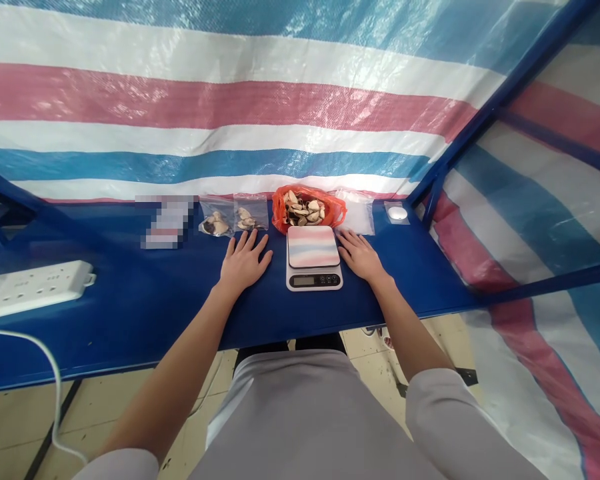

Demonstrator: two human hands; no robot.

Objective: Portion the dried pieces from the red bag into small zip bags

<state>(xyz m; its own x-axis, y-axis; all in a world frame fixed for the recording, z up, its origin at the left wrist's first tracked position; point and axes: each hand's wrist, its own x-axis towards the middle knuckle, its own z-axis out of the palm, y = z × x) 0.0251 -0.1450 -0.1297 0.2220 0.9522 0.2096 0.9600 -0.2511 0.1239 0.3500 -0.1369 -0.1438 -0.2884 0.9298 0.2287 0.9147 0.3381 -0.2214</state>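
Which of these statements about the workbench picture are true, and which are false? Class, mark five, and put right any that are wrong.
1. The digital scale sits between the left hand and the right hand. True.
2. The orange bag behind the scale holds pale slices. True.
3. The left hand grips the orange bag. False: it lies open on the blue table, fingers spread.
4. Two clear bags with pieces inside lie left of the orange bag. True.
5. The power strip lies to the right of the scale. False: the power strip lies to the left, near the table's left end.
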